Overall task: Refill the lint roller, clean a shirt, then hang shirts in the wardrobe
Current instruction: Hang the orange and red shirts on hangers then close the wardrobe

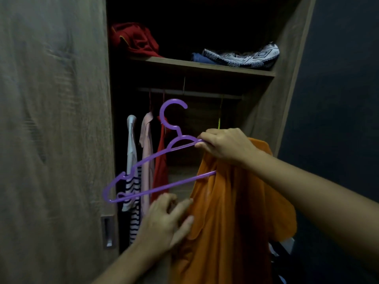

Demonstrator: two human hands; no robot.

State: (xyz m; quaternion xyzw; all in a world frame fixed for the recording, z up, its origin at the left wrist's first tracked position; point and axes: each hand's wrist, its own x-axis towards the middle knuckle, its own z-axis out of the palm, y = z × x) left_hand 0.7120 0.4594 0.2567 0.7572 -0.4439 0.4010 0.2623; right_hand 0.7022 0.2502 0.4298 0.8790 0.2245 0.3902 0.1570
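I stand before an open wooden wardrobe (291, 78). My right hand (225, 146) grips a purple plastic hanger (160, 156) at its right shoulder, together with the top of an orange shirt (231, 212). The hanger's right end is inside the shirt; its left half and hook stick out bare. My left hand (166, 222) touches the shirt's left edge lower down, fingers spread. The hanging rail (196, 93) runs across behind the hook.
On the rail hang a striped shirt (133, 193), a pink shirt (146, 160) and a red garment (161, 160). The shelf (184, 63) above carries a red pile (135, 39) and patterned folded cloth (242, 55). A closed wardrobe door (51, 140) stands left, a dark wall right.
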